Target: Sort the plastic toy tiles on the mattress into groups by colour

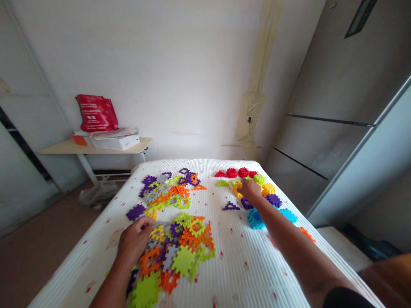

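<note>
My left hand [136, 235] is curled closed at the left of a loose heap of toothed plastic building tiles. A yellow tile [151, 214] lies just past its fingertips, and what the fingers hold, if anything, is hidden. At the right my right hand [251, 189] has its fingers closed on a yellow open-centred tile [236, 190] at a small pile. Around that hand stand stacks sorted by colour: red [243, 172], lime green [259, 179], yellow solid tiles [269, 188], purple [274, 200] and blue [256, 219]. A purple triangle [231, 206] lies apart.
Mixed tiles in orange, grey, purple and lime [184, 261] spread over the left half of the white quilted bed cover [237, 269]. Orange tiles [307, 234] lie by the right edge. Behind stands a side table [64, 147] with a red bag [96, 113]; a grey cabinet [308, 102] rises at right.
</note>
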### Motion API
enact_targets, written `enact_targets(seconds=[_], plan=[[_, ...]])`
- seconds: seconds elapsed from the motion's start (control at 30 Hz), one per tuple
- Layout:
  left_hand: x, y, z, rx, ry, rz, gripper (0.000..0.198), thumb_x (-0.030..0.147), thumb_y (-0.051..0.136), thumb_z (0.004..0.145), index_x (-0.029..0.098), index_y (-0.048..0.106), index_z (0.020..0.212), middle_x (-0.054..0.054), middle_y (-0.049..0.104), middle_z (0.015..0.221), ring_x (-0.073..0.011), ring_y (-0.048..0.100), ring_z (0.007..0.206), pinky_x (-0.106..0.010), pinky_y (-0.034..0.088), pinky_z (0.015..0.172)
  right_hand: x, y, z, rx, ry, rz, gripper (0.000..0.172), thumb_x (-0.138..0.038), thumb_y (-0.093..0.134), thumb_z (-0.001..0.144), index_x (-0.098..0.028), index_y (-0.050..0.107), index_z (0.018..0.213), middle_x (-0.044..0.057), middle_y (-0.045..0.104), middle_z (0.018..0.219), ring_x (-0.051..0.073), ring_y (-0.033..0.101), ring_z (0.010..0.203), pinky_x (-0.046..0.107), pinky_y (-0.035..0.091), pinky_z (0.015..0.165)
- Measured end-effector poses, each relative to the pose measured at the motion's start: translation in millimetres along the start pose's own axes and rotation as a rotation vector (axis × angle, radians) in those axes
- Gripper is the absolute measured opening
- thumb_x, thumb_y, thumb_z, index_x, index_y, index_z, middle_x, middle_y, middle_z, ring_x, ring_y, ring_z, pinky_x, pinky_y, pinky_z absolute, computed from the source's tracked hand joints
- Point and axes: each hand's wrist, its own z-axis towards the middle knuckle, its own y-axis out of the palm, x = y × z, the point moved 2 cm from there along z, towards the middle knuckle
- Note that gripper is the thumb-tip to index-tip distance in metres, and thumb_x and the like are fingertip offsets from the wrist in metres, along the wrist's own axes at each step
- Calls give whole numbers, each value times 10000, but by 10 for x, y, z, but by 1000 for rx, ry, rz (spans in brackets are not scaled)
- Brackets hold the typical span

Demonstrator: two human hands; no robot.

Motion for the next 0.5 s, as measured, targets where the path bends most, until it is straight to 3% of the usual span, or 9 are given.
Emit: enact_targets(seconds=[0.5], plan=[[-27, 37, 2, 17, 64, -36, 186, 351, 474, 690, 214, 600, 690, 13, 657, 695, -182, 599, 713, -256, 427, 665, -52, -54, -58, 1, -18, -12, 397, -355, 546, 854, -140, 543, 1188, 171, 625, 1086, 288, 614, 980, 365, 462, 763]])
